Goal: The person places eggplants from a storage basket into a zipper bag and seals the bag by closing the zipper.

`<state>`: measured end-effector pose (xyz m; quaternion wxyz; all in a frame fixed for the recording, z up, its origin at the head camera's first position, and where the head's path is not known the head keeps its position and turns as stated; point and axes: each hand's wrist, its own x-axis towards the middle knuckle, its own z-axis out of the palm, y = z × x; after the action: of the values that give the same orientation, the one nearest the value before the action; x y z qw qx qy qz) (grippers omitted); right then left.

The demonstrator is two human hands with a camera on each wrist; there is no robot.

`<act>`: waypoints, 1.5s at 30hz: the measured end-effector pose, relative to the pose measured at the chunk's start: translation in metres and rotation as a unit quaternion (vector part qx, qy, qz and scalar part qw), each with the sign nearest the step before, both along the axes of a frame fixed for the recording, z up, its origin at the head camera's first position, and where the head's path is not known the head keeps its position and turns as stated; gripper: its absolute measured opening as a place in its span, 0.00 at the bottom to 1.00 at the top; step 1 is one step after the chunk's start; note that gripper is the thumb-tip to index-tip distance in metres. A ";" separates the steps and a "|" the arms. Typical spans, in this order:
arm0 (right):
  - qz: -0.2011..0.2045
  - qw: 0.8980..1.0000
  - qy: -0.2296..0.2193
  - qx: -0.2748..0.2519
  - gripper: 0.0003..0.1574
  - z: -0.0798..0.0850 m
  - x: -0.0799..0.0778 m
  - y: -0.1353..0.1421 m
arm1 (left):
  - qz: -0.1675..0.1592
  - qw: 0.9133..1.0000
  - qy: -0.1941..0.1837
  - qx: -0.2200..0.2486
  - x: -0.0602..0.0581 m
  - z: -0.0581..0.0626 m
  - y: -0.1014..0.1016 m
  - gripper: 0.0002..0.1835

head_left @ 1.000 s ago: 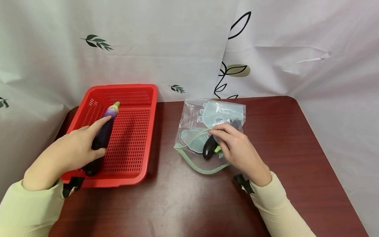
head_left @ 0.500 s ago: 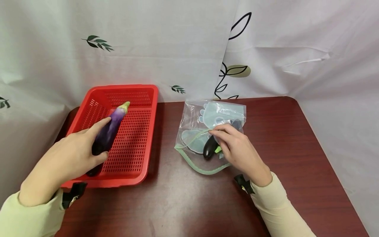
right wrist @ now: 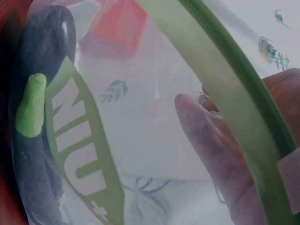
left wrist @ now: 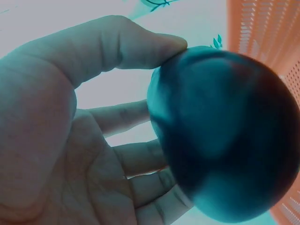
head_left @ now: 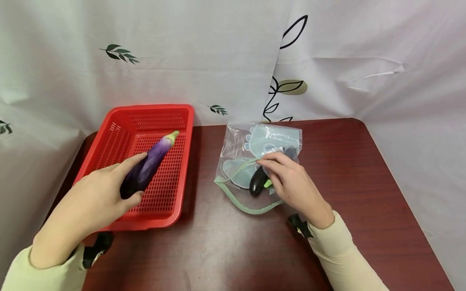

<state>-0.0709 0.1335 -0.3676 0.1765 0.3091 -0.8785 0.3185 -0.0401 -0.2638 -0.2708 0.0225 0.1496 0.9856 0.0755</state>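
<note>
My left hand (head_left: 96,198) grips a long purple eggplant (head_left: 152,161) between thumb and fingers, its pale green stem pointing away to the upper right. In the head view the eggplant overlaps the red basket (head_left: 185,169); its rounded end fills the left wrist view (left wrist: 220,136). My right hand (head_left: 295,182) pinches the upper edge of a clear zip bag (head_left: 234,141), so its green-edged mouth gapes toward me. Inside the bag lie dark eggplants (right wrist: 51,33), and a bright green stem (right wrist: 31,108) shows against them.
The basket stands at the left of the dark red-brown table (head_left: 218,254), the bag right of the middle. White curtain (head_left: 164,60) with leaf prints hangs behind the table and along both sides.
My left hand has drawn the eggplant up from the basket floor and a little to the right, tilting its stem rightward. The right hand and bag have stayed in place.
</note>
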 end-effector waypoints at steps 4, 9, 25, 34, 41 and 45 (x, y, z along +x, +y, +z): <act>0.000 1.000 0.001 0.000 0.19 0.000 0.000 0.000 | 0.004 1.000 0.001 0.007 0.004 0.000 0.007 0.45; 0.000 1.000 0.000 0.000 0.18 0.000 0.000 -0.001 | -0.008 0.999 0.029 0.012 0.010 -0.002 0.015 0.44; 0.000 1.000 -0.007 0.001 0.18 0.001 0.000 0.001 | -0.042 0.994 0.070 0.072 0.021 -0.011 0.045 0.37; 0.000 1.000 -0.006 0.000 0.19 0.001 0.000 0.002 | -0.056 0.994 0.063 0.070 0.025 -0.013 0.058 0.35; 0.001 1.000 0.000 -0.002 0.18 0.001 0.000 0.002 | -0.077 0.990 0.092 0.081 0.028 -0.012 0.064 0.34; -0.001 1.000 -0.001 -0.003 0.18 0.001 0.001 0.002 | -0.094 0.986 0.105 0.087 0.031 -0.012 0.067 0.34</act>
<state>-0.0703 0.1353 -0.3663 0.1772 0.3076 -0.8781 0.3208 -0.0096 -0.1965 -0.2830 -0.0869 0.2502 0.9537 0.1425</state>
